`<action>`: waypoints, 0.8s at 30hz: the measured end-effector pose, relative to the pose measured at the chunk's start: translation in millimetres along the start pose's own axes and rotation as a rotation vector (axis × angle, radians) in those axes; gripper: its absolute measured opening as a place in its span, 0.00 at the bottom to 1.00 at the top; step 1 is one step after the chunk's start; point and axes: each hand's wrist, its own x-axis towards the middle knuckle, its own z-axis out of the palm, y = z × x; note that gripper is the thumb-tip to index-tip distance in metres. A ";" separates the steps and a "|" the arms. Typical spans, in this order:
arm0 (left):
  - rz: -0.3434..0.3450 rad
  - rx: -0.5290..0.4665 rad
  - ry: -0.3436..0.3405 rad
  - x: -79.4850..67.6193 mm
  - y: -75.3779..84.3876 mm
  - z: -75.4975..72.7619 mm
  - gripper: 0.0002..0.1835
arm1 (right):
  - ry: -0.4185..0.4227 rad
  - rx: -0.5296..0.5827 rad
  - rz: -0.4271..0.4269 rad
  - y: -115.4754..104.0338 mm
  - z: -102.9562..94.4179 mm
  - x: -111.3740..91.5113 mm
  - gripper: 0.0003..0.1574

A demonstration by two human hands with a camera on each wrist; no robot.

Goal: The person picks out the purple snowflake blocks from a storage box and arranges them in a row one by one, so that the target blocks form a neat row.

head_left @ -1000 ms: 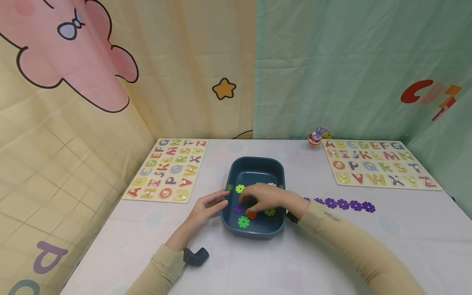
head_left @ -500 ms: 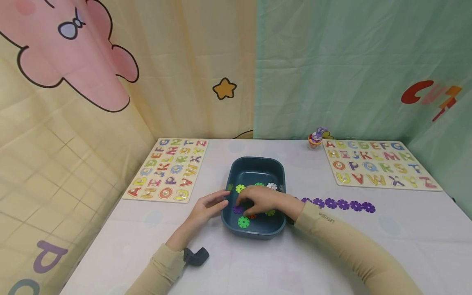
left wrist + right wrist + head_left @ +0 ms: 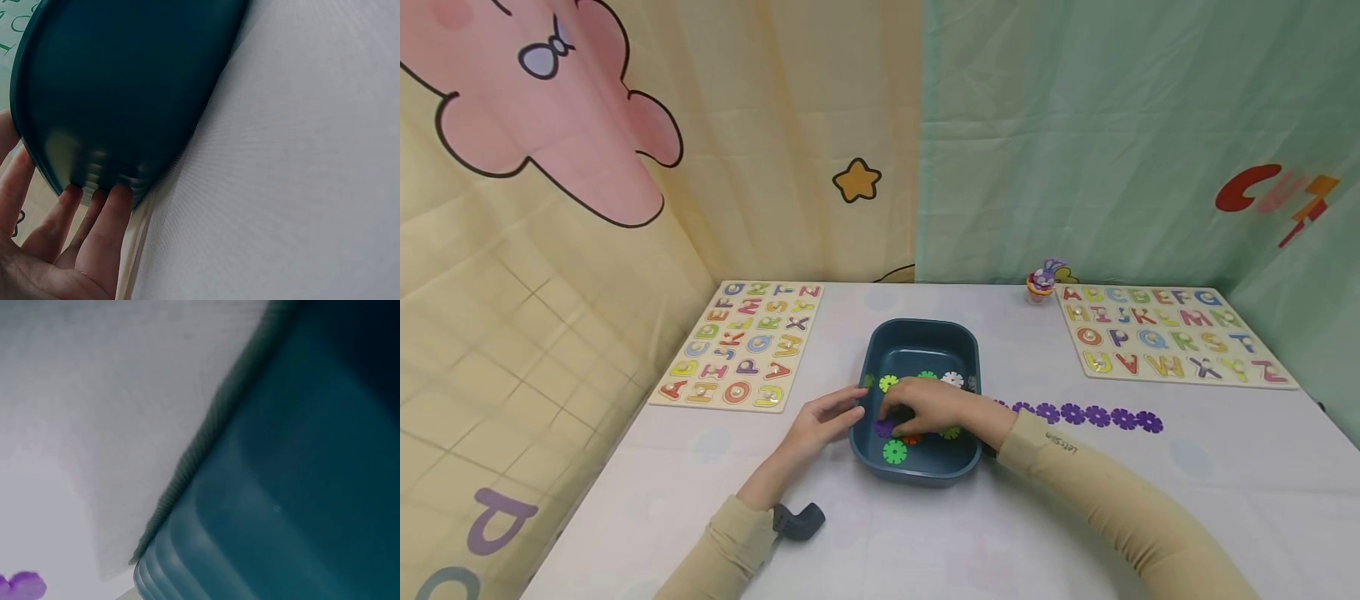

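In the head view a dark blue plastic bin stands on the table, with several snowflake-shaped discs lying in it. My right hand reaches into it over the right side. Its curled thumb and forefinger pinch a purple snowflake disc at the bottom. Close by lie a green disc, an orange-red disc partly under the hand, a yellow disc and a white disc. My left hand touches the bin's left side; in the left wrist view its extended fingertips rest against the outer wall.
A row of purple discs lies right of the bin, partly behind my right arm. Alphabet boards lie at left and right. A small rabbit figure stands at the back, before the curtain.
My right hand has shifted slightly left in the bin, and its thumb and forefinger have closed in on the purple disc. The left hand has stayed at the bin's side.
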 end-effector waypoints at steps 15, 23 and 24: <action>-0.002 0.012 0.001 -1.0 1.1 -0.8 0.24 | 0.001 -0.009 0.005 2.2 1.6 0.8 0.18; -0.002 0.011 0.011 0.3 -0.3 -0.2 0.25 | 0.011 -0.043 0.003 -1.0 -1.2 -0.7 0.19; -0.002 0.012 0.011 0.4 -0.3 0.0 0.25 | 0.011 -0.044 0.006 -1.8 -1.6 -1.3 0.19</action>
